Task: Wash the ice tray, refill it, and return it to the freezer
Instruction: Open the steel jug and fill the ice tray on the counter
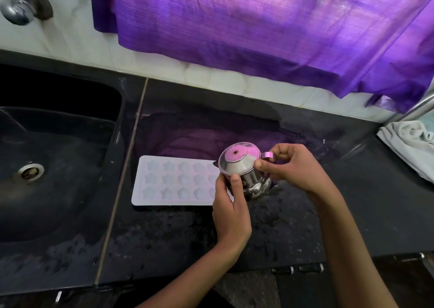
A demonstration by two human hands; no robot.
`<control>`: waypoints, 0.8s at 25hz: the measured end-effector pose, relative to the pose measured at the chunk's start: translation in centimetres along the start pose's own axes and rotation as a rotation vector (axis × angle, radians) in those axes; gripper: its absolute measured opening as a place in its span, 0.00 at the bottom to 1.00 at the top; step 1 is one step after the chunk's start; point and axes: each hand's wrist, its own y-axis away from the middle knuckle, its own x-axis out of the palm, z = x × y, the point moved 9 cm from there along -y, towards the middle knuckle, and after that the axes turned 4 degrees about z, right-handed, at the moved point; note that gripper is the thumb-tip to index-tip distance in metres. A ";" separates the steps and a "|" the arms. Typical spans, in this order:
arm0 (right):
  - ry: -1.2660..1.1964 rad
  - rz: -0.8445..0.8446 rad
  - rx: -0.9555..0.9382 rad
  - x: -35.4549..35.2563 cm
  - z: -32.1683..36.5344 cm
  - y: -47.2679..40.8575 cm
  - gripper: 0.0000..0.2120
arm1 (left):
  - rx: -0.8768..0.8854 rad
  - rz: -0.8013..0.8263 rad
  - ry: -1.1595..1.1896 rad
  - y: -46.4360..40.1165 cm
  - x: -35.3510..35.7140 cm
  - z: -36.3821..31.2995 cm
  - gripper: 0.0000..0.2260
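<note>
A dark, wet surface (293, 214) runs beside a black sink (58, 167), under a purple curtain (258, 26). The white ice tray (173, 181), with star-shaped cells, lies flat on it just left of the hands. Both hands clasp a small steel kettle (246, 174): the left hand (231, 209) wraps its body, the right hand (293, 167) pinches near the handle and lid. The refill seems about to begin; tipping the spout slowly and low over each cell should limit spills.
</note>
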 end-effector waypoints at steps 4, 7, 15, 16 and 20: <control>-0.085 0.004 -0.006 0.1 0.0 0.6 0.28 | 0.011 -0.005 0.002 0.5 0.0 -0.5 0.21; -0.097 0.024 -0.008 0.4 0.0 1.1 0.26 | 0.002 -0.003 0.007 1.1 -0.1 -0.6 0.18; 0.061 0.068 0.025 0.8 -0.4 1.7 0.30 | -0.082 0.083 0.000 2.2 0.5 0.9 0.19; 0.090 0.070 0.031 0.8 -0.5 1.8 0.30 | -0.097 0.092 -0.003 2.4 0.6 1.1 0.16; 0.128 0.079 0.048 0.9 -0.7 1.8 0.28 | -0.143 0.120 -0.016 2.9 0.8 1.5 0.12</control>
